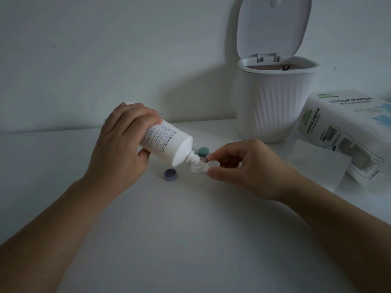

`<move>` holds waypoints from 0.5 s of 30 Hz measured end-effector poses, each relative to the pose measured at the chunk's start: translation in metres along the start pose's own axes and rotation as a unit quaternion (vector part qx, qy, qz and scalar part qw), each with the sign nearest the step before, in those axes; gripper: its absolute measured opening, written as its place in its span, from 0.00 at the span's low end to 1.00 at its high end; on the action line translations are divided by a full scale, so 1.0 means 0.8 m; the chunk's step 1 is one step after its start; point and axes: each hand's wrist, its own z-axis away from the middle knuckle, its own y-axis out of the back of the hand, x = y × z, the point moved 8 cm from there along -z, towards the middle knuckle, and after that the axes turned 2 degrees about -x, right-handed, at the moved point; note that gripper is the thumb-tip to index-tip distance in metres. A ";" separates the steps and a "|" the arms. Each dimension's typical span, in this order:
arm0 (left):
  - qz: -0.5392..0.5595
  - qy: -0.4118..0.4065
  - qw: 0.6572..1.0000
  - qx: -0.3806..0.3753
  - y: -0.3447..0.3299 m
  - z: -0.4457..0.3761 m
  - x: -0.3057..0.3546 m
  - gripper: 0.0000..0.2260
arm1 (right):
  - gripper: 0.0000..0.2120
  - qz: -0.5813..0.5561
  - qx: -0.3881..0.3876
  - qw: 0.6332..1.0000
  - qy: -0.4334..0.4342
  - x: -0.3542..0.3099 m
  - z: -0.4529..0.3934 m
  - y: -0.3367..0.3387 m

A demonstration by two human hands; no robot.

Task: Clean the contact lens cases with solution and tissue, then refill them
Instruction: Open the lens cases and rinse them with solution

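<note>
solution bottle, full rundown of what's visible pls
The bottle is white, opaque, plastic-looking, cylindrical, with a label of small printed text and a table on its side. It is uncapped, showing a ribbed white nozzle. It is tipped steeply, nozzle down and to the right, above the table, its tip just over the left well of the clear lens case. The left hand wraps its upper body and hides its base; the right hand holds the case only. No stream can be made out.
</note>
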 end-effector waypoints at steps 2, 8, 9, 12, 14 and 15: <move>-0.001 0.000 1.000 0.004 0.000 0.000 0.000 0.26 | 0.06 -0.001 0.001 1.000 -0.002 0.000 0.000 0.000; 0.000 0.001 1.000 0.007 0.001 0.000 0.001 0.25 | 0.07 0.000 0.000 1.000 -0.004 -0.001 0.001 0.000; 0.000 0.003 1.000 0.007 0.001 0.000 0.001 0.25 | 0.07 0.002 0.000 1.000 -0.003 -0.001 0.001 0.000; 0.004 0.009 1.000 0.004 0.001 0.000 0.000 0.25 | 0.06 0.002 0.003 1.000 0.000 -0.002 0.001 0.001; 0.005 0.014 1.000 0.001 0.000 0.000 -0.001 0.25 | 0.06 0.002 0.006 1.000 0.000 -0.002 0.000 0.002; 0.006 0.016 1.000 0.001 0.000 0.001 -0.002 0.25 | 0.06 0.003 0.007 1.000 -0.001 -0.002 0.000 0.002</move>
